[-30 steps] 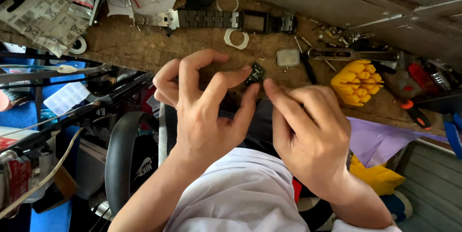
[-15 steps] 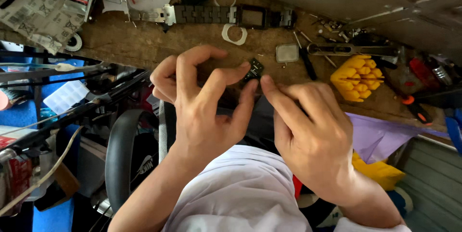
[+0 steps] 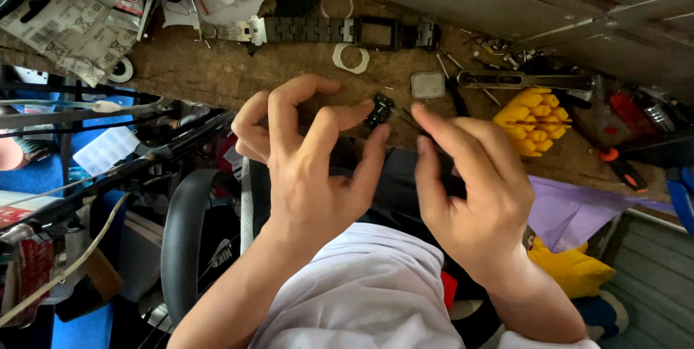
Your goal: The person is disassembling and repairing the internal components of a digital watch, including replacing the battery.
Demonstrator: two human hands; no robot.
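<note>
Surface: worn wooden workbench (image 3: pixel 217 74), cluttered, running across the top of the view beyond both hands.
Left hand: left hand (image 3: pixel 311 175), fingers curled and spread, thumb and forefinger tips pinching a small black watch part (image 3: pixel 379 110) at the bench edge.
Right hand: right hand (image 3: pixel 470 190), closed around a thin dark tool (image 3: pixel 410 120) whose tip points at the small black watch part; how firmly it grips I cannot tell.
Held piece: small black watch part sits between the two hands, at the fingertips of the left one, just above the edge of the bench.
Beyond the hands: a dark metal watch band with a square case (image 3: pixel 340 31) lies flat across the bench; a white ring-shaped bezel (image 3: pixel 351 58) rests just nearer to the hands than it.
Just past the right fingertips: a small square grey watch glass (image 3: pixel 428 86).
Right of the right hand: a yellow plastic holder block (image 3: pixel 533 121), and further right, red-handled tools (image 3: pixel 622 114).
Far left of the left hand: printed paper packets (image 3: pixel 65 31) on the bench corner.
Below the left hand: a black rounded chair edge (image 3: pixel 181 248).
Nearest the camera: white sleeve cloth (image 3: pixel 361 298) between the wrists.
</note>
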